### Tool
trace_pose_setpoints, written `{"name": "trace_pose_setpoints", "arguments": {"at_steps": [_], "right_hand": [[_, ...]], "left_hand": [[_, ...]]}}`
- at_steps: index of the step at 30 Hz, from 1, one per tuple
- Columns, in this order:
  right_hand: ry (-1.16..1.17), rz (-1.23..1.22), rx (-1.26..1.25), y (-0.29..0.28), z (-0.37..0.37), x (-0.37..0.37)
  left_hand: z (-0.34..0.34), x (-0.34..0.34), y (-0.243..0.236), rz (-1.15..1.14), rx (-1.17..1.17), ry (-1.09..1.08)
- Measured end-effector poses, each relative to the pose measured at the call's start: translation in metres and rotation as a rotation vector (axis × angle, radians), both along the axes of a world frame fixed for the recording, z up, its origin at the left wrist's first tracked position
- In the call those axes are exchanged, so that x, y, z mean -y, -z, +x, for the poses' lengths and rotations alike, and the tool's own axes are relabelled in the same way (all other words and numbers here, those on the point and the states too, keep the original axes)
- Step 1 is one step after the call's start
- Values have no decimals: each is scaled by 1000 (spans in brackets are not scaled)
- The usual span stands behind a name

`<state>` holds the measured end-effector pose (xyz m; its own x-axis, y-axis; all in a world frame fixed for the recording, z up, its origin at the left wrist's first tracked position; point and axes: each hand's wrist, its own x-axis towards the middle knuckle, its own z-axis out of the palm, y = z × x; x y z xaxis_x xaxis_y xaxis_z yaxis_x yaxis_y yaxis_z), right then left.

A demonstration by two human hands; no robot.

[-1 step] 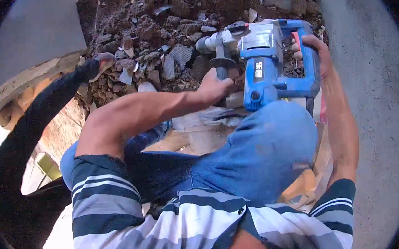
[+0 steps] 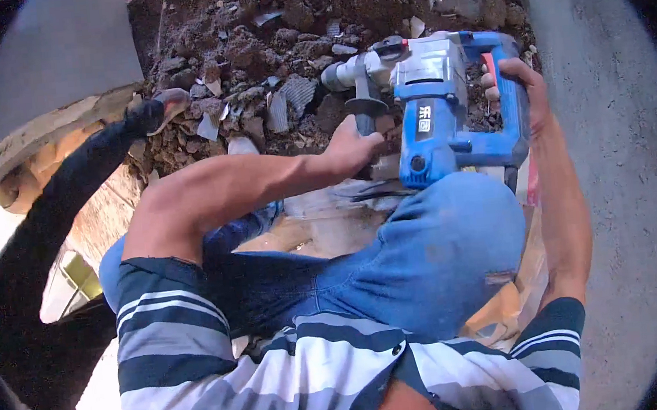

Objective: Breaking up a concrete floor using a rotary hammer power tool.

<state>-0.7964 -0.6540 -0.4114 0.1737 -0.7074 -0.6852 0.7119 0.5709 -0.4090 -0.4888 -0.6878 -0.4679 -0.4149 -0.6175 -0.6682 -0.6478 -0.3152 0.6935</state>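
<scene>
My left hand (image 2: pixel 351 147) is closed around the black side handle of a blue and silver rotary hammer (image 2: pixel 430 94), just behind its chuck (image 2: pixel 337 75). My right hand (image 2: pixel 522 82) grips the blue rear handle, its fingers wrapped by the red trigger. The tool lies sideways, chuck pointing left, above broken rubble with pale flakes (image 2: pixel 269 62). Its lower end is close by my raised knee in blue jeans (image 2: pixel 462 217); whether they touch I cannot tell.
At left, another person's dark-clothed limb (image 2: pixel 68 181) reaches toward the rubble's edge, beside a grey panel (image 2: pixel 58 64) and a rough wooden board (image 2: pixel 48 124). A grey concrete surface (image 2: pixel 614 258) runs along the right. A small yellow-green object (image 2: pixel 77 278) sits at lower left.
</scene>
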Motion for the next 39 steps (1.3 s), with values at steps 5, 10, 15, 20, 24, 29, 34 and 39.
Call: {"name": "trace_pose_setpoints", "arguments": {"at_steps": [5,10,15,20,24,29,34,39], "right_hand": [[-11,9,-177,-36,21,4],[43,-110,-232,-58,40,10],[-175,-220,-752,-142,53,42],[-357,-288,-1172,-196,87,78],[-519,-364,-1312,-189,124,123],[-567,-397,-1341,-188,139,132],[-568,-239,-1302,-186,144,163],[-608,-68,-1311,-180,130,175]], "left_hand": [[6,12,-53,162,26,-61],[28,44,-53,10,-46,41],[1,54,-8,17,-110,16],[-56,73,-22,64,-203,84],[-38,96,22,-6,-953,187],[30,179,-35,-212,-187,1217],[148,304,11,-838,188,850],[231,405,73,-955,666,232]]}}
